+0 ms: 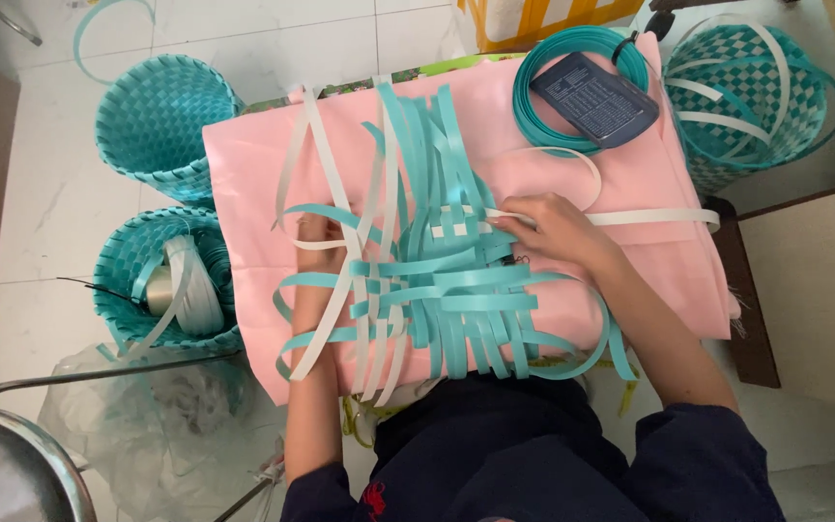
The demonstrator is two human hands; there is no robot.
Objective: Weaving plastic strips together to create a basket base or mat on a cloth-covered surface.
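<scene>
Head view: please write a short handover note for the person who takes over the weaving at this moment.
Left hand: lies under the loose strips at the left of the woven mat, partly hidden.
Right hand: pinches a white strip at the mat's right edge.
The mat lies on a pink cloth.
Done: a small teal and white patch is woven in the middle.
Left: most strip ends hang loose on all sides.
A teal strip coil lies at the far right corner.

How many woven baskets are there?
3. One teal basket stands upper left of the pink cloth, another sits below it holding strip rolls, and a teal-and-white one stands upper right. More may be hidden.
</scene>
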